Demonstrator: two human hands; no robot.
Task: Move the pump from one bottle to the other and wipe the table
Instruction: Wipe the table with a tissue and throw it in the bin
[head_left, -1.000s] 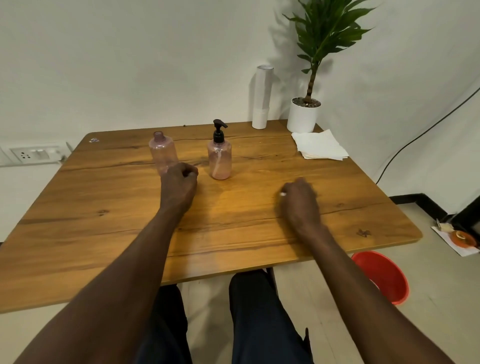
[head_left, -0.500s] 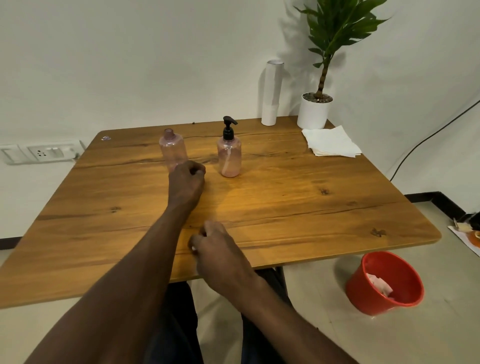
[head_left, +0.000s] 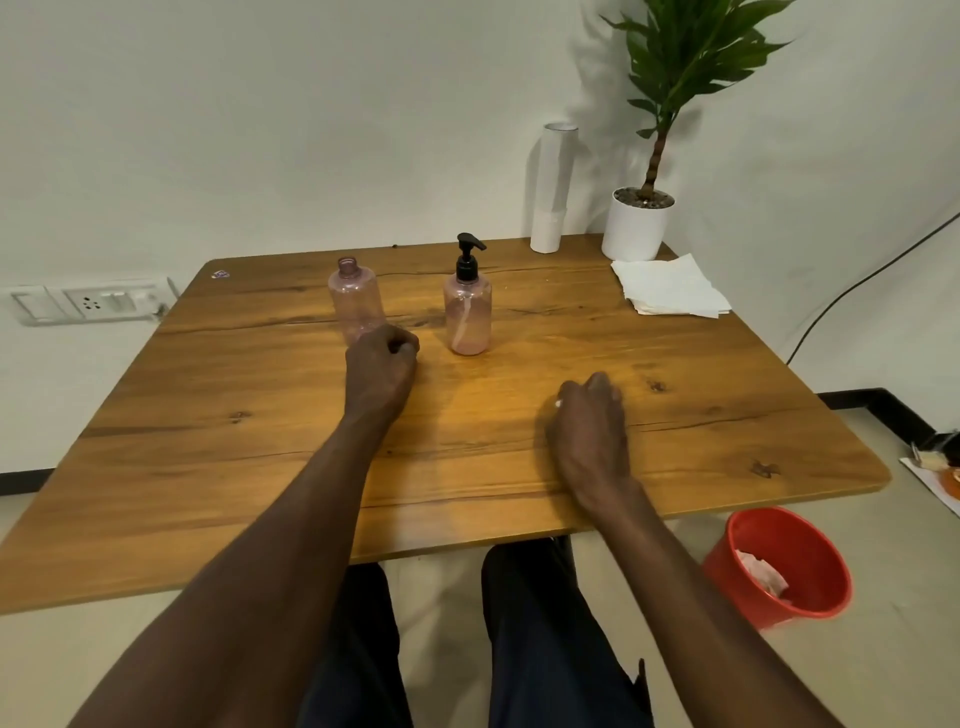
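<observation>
Two pink see-through bottles stand on the wooden table (head_left: 727, 415). The left bottle (head_left: 355, 301) has an open neck and no cap. The right bottle (head_left: 467, 317) carries the black pump (head_left: 468, 257). My left hand (head_left: 382, 371) rests as a closed fist on the table just in front of the open bottle, covering its base. My right hand (head_left: 589, 423) lies palm down on the table, nearer and to the right of the pump bottle. A small white bit of tissue (head_left: 557, 403) peeks out from under its fingers.
A stack of white tissues (head_left: 670, 287) lies at the back right, beside a potted plant (head_left: 636, 223) and a tall white roll (head_left: 551, 192). A red bucket (head_left: 748, 551) holding crumpled tissue stands on the floor to the right, below the table's near edge.
My right hand swept left along the table's near edge, then back right and farther onto the table. The left fist and both bottles stayed put; the view shifted slightly.
</observation>
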